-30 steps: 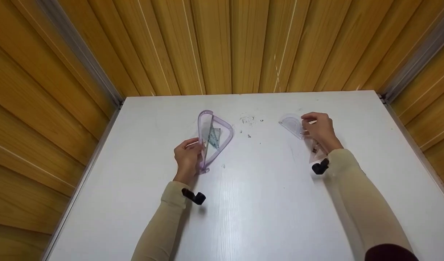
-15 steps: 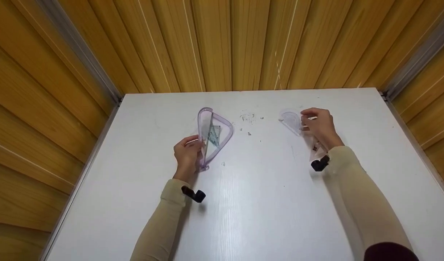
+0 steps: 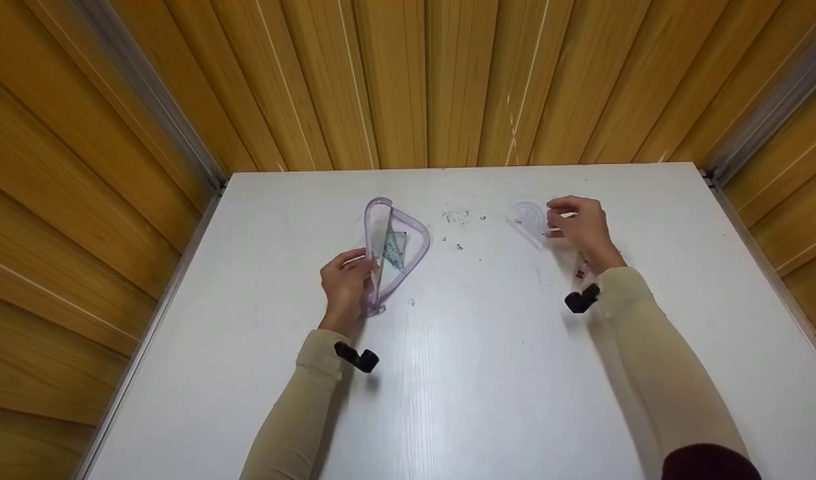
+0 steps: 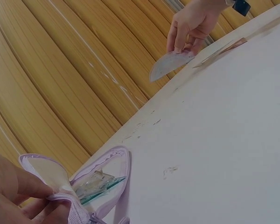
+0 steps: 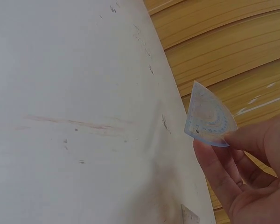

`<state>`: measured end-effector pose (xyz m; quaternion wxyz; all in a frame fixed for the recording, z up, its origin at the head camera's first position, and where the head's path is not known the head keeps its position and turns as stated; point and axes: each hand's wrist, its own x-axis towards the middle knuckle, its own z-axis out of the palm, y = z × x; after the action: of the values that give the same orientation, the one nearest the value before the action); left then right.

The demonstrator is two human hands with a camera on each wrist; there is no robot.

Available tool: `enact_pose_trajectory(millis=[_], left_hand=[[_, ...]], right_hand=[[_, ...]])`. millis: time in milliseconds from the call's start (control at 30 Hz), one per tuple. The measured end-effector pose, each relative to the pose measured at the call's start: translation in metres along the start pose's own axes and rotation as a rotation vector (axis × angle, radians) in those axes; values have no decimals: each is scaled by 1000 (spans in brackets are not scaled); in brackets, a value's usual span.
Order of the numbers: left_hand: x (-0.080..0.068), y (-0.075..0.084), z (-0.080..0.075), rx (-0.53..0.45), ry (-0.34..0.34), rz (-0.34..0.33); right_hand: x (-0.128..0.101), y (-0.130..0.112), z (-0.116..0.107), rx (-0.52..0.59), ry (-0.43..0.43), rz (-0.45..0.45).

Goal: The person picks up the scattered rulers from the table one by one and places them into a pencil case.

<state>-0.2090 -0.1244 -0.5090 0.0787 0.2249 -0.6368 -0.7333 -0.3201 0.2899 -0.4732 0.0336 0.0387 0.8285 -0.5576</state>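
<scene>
From the head view, the left hand (image 3: 345,283) grips the clear pouch (image 3: 391,250) on the white table (image 3: 475,373), holding its mouth open. The right hand (image 3: 578,227) pinches a see-through protractor (image 3: 529,219) up off the table.

The left wrist view shows a ruler (image 4: 99,183) inside the pouch, blurry.

The right wrist view cuts off the fingers (image 5: 245,158).

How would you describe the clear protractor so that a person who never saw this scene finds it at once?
On the white table, look toward the far right part, where the right hand is raised. The protractor is pinched in its fingers, lifted off the table. Unlike the purple-edged pouch in the left hand, it is a flat, clear half-disc with printed scale marks.
</scene>
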Motion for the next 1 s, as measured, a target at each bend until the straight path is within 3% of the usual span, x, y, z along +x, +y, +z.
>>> enact_pose_trajectory(millis=[167, 700, 1000], left_hand=[[0, 0, 0, 5, 2, 1], [-1, 1, 2, 35, 0, -13], [-1, -1, 3, -20, -7, -15]], right_hand=[[1, -7, 3, -8, -11, 33], [4, -13, 8, -34, -21, 6], [6, -15, 18, 16, -30, -11]])
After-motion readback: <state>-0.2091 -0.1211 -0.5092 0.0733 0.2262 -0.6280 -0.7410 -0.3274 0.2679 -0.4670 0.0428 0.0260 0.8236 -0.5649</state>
